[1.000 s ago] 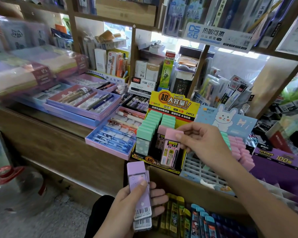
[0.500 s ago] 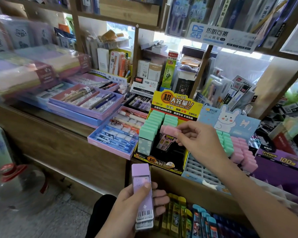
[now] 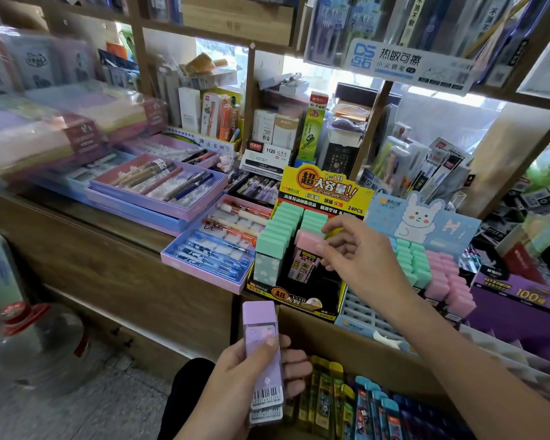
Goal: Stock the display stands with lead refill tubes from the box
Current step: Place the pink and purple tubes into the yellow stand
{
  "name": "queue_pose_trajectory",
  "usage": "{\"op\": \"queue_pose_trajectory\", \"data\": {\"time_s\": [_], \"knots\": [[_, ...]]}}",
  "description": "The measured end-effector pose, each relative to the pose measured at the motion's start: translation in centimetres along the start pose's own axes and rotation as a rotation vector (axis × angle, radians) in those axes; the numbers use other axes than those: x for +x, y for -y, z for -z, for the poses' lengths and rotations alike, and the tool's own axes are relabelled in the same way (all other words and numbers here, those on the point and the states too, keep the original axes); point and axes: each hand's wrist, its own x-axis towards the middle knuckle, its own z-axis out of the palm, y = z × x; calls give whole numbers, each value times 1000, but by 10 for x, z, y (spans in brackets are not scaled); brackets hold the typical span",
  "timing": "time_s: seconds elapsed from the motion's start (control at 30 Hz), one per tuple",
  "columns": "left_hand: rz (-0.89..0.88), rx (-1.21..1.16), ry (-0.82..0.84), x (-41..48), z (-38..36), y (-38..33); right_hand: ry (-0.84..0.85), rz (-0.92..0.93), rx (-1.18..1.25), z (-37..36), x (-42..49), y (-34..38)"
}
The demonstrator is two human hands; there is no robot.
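Observation:
A yellow-and-black display stand (image 3: pixel 305 300) sits on the wooden counter, with rows of mint-capped lead refill tubes (image 3: pixel 280 233) at its left and back. My right hand (image 3: pixel 359 252) pinches the pink cap of a pink tube (image 3: pixel 308 246) that stands in the stand's middle column. My left hand (image 3: pixel 251 379) holds a small stack of purple tubes (image 3: pixel 262 357) below the counter edge. A cardboard box (image 3: pixel 346 347) at the bottom holds several yellow, blue and dark tubes (image 3: pixel 362 404).
A second blue rabbit stand (image 3: pixel 423 227) with mint and pink tubes stands to the right. Pen trays (image 3: pixel 159 188) lie on the counter at left. Shelves of stationery rise behind. A large water bottle (image 3: pixel 35 341) is on the floor.
My right hand has pushed the pink tube from the front of the stand back and down into the middle column. My left hand has kept hold of the purple tubes.

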Motion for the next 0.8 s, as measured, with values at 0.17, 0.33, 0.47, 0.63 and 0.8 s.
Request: {"op": "queue_pose_trajectory", "data": {"time_s": [0.17, 0.33, 0.47, 0.63, 0.8], "knots": [[-9, 22, -5, 0, 0, 0, -5, 59, -104, -4, 1, -1], [-47, 47, -1, -2, 0, 2, -42, 106, -178, -6, 2, -1], [-78, 78, 14, -4, -1, 2, -41, 108, -199, -4, 1, -2], [-109, 103, 29, -6, -2, 2, -45, 123, -244, -2, -3, 1], [-142, 125, 29, -5, -2, 3, -35, 86, -102, -8, -22, 8]]}}
